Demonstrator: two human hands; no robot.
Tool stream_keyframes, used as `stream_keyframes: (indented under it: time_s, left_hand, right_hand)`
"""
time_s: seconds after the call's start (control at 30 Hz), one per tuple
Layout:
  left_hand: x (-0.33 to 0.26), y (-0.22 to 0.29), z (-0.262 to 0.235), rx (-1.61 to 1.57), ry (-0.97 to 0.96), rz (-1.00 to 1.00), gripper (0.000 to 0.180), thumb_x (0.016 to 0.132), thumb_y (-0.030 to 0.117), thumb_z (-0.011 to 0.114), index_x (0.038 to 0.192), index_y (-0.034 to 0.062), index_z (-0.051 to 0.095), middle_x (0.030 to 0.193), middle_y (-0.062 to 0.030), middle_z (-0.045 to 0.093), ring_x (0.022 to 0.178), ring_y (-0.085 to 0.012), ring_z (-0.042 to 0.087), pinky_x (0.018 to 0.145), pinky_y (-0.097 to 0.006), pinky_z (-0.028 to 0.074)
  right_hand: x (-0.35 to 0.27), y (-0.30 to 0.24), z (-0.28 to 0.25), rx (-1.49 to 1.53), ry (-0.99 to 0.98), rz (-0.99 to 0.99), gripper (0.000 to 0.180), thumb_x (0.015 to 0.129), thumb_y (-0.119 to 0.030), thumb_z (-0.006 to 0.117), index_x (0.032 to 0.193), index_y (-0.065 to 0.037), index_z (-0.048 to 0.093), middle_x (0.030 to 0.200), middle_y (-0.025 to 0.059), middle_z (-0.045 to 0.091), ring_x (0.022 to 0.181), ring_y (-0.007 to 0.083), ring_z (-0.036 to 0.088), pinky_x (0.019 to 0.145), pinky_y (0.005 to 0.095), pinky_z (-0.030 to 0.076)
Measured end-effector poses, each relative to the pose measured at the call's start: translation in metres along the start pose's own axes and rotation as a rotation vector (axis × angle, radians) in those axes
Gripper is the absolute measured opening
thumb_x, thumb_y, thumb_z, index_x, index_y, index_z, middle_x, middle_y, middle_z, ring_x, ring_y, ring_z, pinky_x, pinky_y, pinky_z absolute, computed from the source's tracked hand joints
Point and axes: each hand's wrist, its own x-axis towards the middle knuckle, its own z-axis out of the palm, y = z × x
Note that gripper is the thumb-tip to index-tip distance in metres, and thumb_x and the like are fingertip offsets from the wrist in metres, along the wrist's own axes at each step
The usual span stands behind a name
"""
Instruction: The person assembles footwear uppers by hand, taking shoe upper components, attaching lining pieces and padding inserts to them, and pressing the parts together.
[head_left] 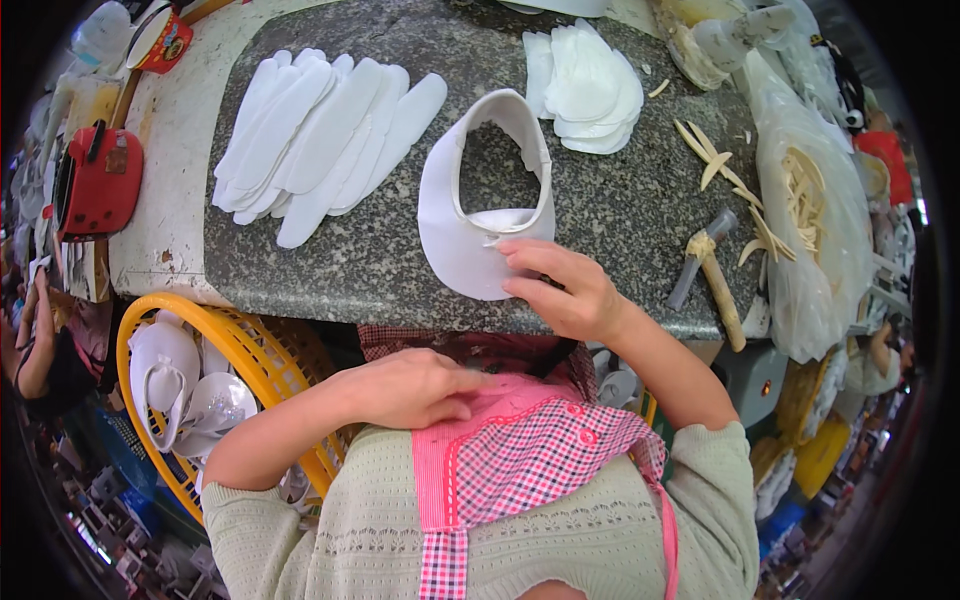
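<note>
A white shoe upper (455, 235) lies on the speckled stone slab (640, 235) in front of me, its oval opening facing up and its broad end toward me. My right hand (575, 295) grips this upper at its near right side, index finger and thumb on the white surface. A small ragged white bit shows by the index fingertip. Over the pink checked apron (520, 450) hovers or rests my left hand (425, 388), holding nothing visible, its fingers loosely stretched toward the right.
White insole-shaped pieces (320, 140) lie fanned at the left, smaller white pieces (590, 85) at the back right. A hammer (718, 280), pale curved strips (715, 165) and a clear plastic bag (810, 240) occupy the right. A yellow basket (160, 305) holds white shoes below left.
</note>
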Motion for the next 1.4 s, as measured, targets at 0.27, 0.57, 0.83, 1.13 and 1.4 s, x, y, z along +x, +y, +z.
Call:
stream_keyframes:
  time_s: [0.27, 0.57, 0.83, 1.13, 1.4]
  left_hand:
    - [0.015, 0.005, -0.049, 0.475, 0.833, 0.151, 0.023, 0.067, 0.000, 0.069, 0.089, 0.0031, 0.065, 0.073, -0.0079, 0.062, 0.074, -0.0241, 0.060, 0.062, -0.033, 0.048]
    - [0.042, -0.030, -0.073, 0.891, 0.709, 0.199, 0.029, 0.069, 0.007, 0.069, 0.097, 0.0034, 0.061, 0.101, -0.0078, 0.059, 0.109, -0.0240, 0.053, 0.087, -0.037, 0.043]
    - [0.041, -0.029, -0.094, 0.982, 0.428, 0.224, 0.024, 0.068, 0.012, 0.067, 0.090, 0.0072, 0.061, 0.089, -0.0010, 0.058, 0.102, -0.0155, 0.054, 0.074, -0.035, 0.039]
    - [0.033, -0.048, -0.061, 1.243, 0.853, 0.270, 0.023, 0.066, 0.014, 0.060, 0.089, 0.0087, 0.063, 0.086, 0.0025, 0.058, 0.093, -0.0101, 0.057, 0.067, -0.029, 0.030]
    - [0.024, -0.053, -0.050, 1.174, 0.691, 0.285, 0.034, 0.068, 0.013, 0.057, 0.100, 0.0023, 0.062, 0.105, -0.0033, 0.056, 0.106, -0.0160, 0.052, 0.081, -0.034, 0.035]
  right_hand:
    - [0.019, -0.003, -0.012, -0.175, 0.244, 0.072, 0.025, 0.061, 0.004, 0.065, 0.084, -0.001, 0.058, 0.086, 0.0092, 0.056, 0.079, 0.0278, 0.055, 0.067, 0.0350, 0.047]
    - [0.019, -0.004, 0.013, -0.397, 0.109, 0.133, 0.027, 0.062, -0.001, 0.063, 0.088, 0.001, 0.060, 0.092, 0.0104, 0.055, 0.086, 0.0267, 0.055, 0.074, 0.0343, 0.050]
    - [0.034, -0.004, 0.008, -0.348, 0.019, 0.344, 0.038, 0.061, -0.018, 0.073, 0.096, -0.010, 0.060, 0.093, 0.0014, 0.055, 0.091, 0.0203, 0.050, 0.076, 0.0368, 0.036]
    - [0.037, 0.007, 0.012, -0.507, -0.025, 0.312, 0.034, 0.058, -0.024, 0.074, 0.089, -0.015, 0.061, 0.087, -0.0042, 0.052, 0.087, 0.0161, 0.049, 0.071, 0.0357, 0.032]
    - [0.029, 0.006, 0.010, -0.630, 0.017, 0.105, 0.026, 0.067, -0.021, 0.063, 0.090, -0.010, 0.062, 0.086, 0.0011, 0.052, 0.083, 0.0160, 0.051, 0.065, 0.0325, 0.036]
